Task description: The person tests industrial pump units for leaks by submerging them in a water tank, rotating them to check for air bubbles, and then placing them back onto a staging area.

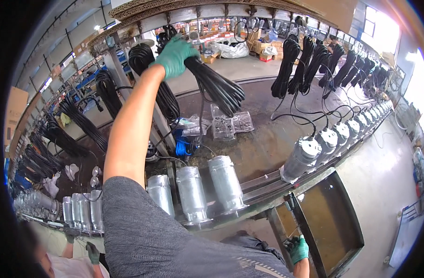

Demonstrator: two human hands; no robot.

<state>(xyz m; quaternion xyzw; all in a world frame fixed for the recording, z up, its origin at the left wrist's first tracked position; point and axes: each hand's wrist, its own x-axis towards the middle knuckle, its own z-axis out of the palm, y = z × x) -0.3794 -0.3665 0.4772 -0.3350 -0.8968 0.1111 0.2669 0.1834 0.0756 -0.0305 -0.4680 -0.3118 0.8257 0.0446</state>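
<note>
My left hand (175, 58), in a green glove, is raised and wrapped round a coiled bundle of black cable (219, 90). The coil hangs at a slant, its lower loops fanned out to the right. Below it stand three silver metal cylinders (226, 183) on the bench edge, with cable leads running near them. My right hand (299, 250), also green-gloved, is low at the right, beside a dark metal frame. Its fingers are curled near something dark, which is too small to make out.
More black cable coils (286, 67) hang from the overhead rail, left and right. A row of silver cylinders (301, 157) lines the right bench edge. Clear plastic bags (232, 125) lie on the bench. A brown-bottomed metal tray (330, 222) sits lower right. A co-worker's gloved hand (92, 252) shows lower left.
</note>
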